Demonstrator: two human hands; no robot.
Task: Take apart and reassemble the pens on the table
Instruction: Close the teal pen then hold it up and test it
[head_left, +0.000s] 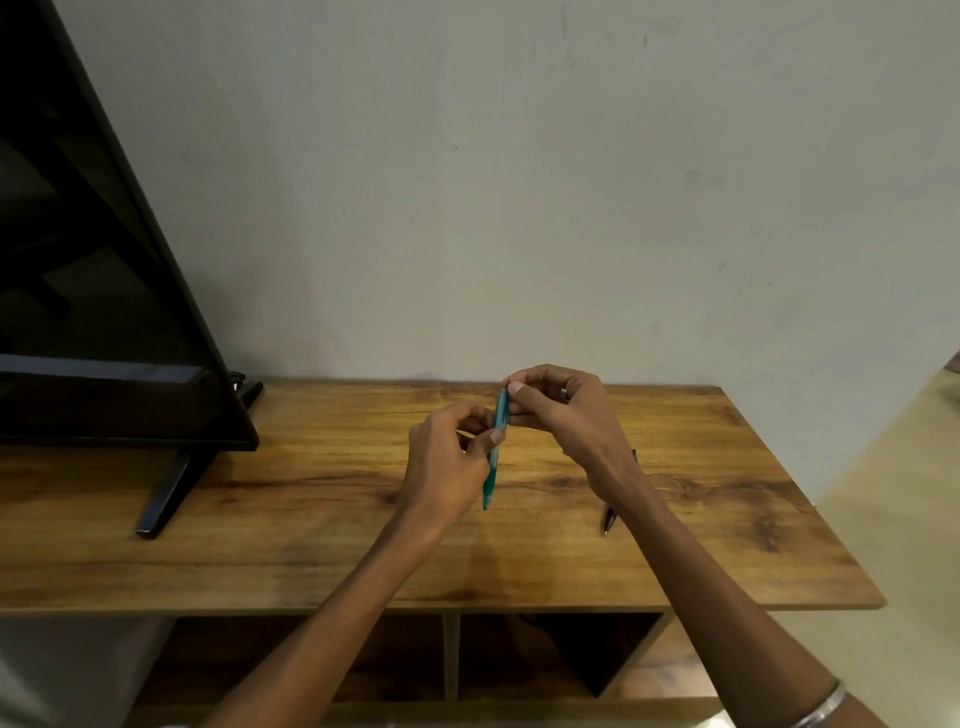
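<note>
Held above the middle of the counter (311, 519): a teal pen (493, 457), nearly upright, tip down and close over the wood. Left hand (447, 467) curled round the pen's middle, thumb and fingers pinching the barrel. Right hand (561, 410) pinching the top end between thumb and forefinger, a ring (564, 394) on one finger, a bangle (821, 709) on the forearm. A dark pen (610, 517) lying on the counter to the right, partly hidden behind the right wrist, well in from the right edge. At the left, a TV (104, 312) on a slanted foot (166, 493), standing near the back edge against the wall (519, 182). Bare wood between the foot and the hands, more of it in front up to the near edge. Open shelves (519, 660) below the near edge, split by an upright divider.
</note>
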